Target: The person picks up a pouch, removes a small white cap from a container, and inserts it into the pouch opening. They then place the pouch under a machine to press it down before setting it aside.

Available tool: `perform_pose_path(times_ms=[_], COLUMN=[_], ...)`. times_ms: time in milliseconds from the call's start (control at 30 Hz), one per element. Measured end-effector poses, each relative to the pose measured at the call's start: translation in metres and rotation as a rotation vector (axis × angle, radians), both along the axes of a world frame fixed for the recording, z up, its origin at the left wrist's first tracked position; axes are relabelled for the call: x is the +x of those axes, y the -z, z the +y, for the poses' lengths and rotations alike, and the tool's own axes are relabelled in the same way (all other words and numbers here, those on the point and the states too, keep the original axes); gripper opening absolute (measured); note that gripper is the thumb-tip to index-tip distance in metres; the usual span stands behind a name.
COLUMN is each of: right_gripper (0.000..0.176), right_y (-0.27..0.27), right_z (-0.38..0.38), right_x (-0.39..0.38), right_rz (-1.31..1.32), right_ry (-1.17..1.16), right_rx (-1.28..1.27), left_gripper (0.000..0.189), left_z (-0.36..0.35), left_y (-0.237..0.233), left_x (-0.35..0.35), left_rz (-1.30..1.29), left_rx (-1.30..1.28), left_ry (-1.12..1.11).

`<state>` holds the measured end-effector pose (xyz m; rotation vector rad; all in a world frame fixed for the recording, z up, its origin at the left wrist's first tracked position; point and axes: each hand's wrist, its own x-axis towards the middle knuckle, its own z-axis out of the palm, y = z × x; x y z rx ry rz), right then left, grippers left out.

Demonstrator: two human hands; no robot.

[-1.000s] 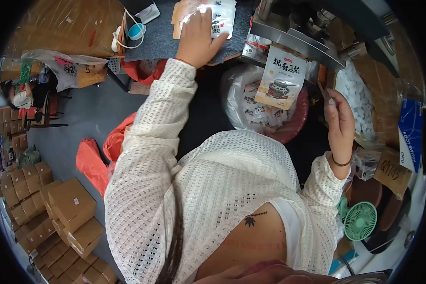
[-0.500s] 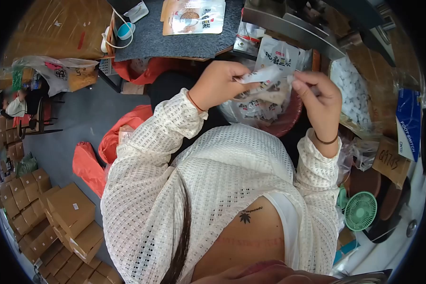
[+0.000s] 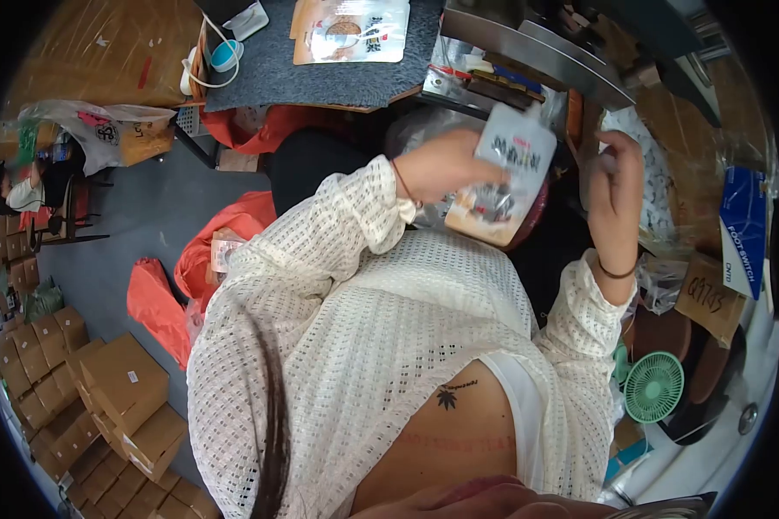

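Note:
My left hand (image 3: 446, 164) is closed on the left edge of a printed pouch (image 3: 515, 147), grey-white at the top and orange at the bottom. The pouch is tilted with its printed face towards me, and a short spout sticks out at its top. My right hand (image 3: 614, 186) is apart from it on the right, fingers curled with a small white piece at the fingertips. Just beyond that hand lies a clear bag of small white pieces (image 3: 658, 182). Behind the pouch, a reddish tub (image 3: 535, 212) is mostly hidden.
Printed pouches (image 3: 350, 33) lie on the grey-blue mat (image 3: 320, 91) ahead. A metal machine (image 3: 537, 43) stands at upper right, and a green fan (image 3: 654, 386) at lower right. Cardboard boxes (image 3: 128, 381) are stacked on the left. Another person (image 3: 26, 192) sits far left.
A pouch between both hands has given way to one in my left hand, held lower and face towards me. My right hand has moved right. The pouch standing behind is gone from its place.

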<state>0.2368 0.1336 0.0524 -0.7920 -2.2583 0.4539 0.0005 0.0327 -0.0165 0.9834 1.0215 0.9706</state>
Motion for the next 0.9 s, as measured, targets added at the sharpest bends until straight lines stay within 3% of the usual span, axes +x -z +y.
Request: perform_pose_path(times_ms=[33, 133, 167, 267, 300, 367, 400, 433, 467, 533, 567, 667, 767, 867, 900], right_gripper=[0.022, 0.022, 0.019, 0.015, 0.013, 0.014, 0.015, 0.015, 0.015, 0.016, 0.016, 0.015, 0.015, 0.013, 0.013], right_y=[0.002, 0.005, 0.004, 0.018, 0.016, 0.009, 0.007, 0.009, 0.011, 0.013, 0.014, 0.012, 0.022, 0.012, 0.003], right_z=[0.001, -0.012, -0.017, -0.021, -0.022, -0.024, -0.026, -0.027, -0.026, -0.022, -0.021, -0.022, -0.025, -0.032, -0.033], right_x=[0.003, 0.002, 0.0, 0.007, 0.008, 0.005, 0.004, 0.006, 0.007, 0.005, 0.005, -0.01, -0.029, -0.043, -0.045], right_rz=[0.019, 0.091, 0.067, -0.07, -0.099, -0.048, -0.024, -0.014, -0.003, 0.021, 0.032, 0.053, 0.069, 0.075, 0.073], right_ry=[-0.006, -0.03, -0.026, -0.072, -0.094, -0.064, -0.046, -0.012, 0.021, 0.023, -0.002, -0.061, -0.155, -0.225, -0.22], right_rx=[0.014, -0.463, -0.542, -0.47, -0.391, -0.363, -0.35, -0.409, -0.464, -0.456, -0.402, -0.213, -0.23, -0.255, -0.268], left_gripper=[0.033, 0.034, 0.035, 0.037, 0.042, 0.047, 0.05, 0.054, 0.062, 0.068, 0.074, 0.041, 0.021, 0.018, 0.019], left_z=[0.007, 0.031, 0.037, 0.039, 0.036, 0.029, 0.034, 0.034, 0.025, -0.007, -0.019, -0.04, -0.043, -0.041, -0.04], left_y=[-0.002, 0.0, 0.004, 0.02, 0.015, -0.01, 0.006, 0.013, 0.016, 0.024, 0.019, 0.011, 0.005, -0.011, -0.013], left_x=[-0.005, -0.021, -0.023, -0.032, -0.04, -0.074, -0.106, -0.136, -0.159, -0.154, -0.142, -0.114, -0.094, -0.067, -0.059], left_rz=[-0.146, -0.309, -0.274, 0.049, 0.301, 0.785, 1.113, 1.303, 1.599, 1.819, 1.701, 1.589, 0.986, 0.637, 0.643], left_rx=[-0.012, -0.192, -0.19, 0.033, 0.188, 0.163, 0.509, 0.769, 0.757, 0.702, 0.69, 0.766, 0.611, 0.347, 0.271], left_ry=[-0.054, -0.125, -0.152, -0.152, -0.286, -0.684, -0.879, -0.869, -0.745, -0.461, -0.345, -0.21, -0.482, -0.385, -0.341])
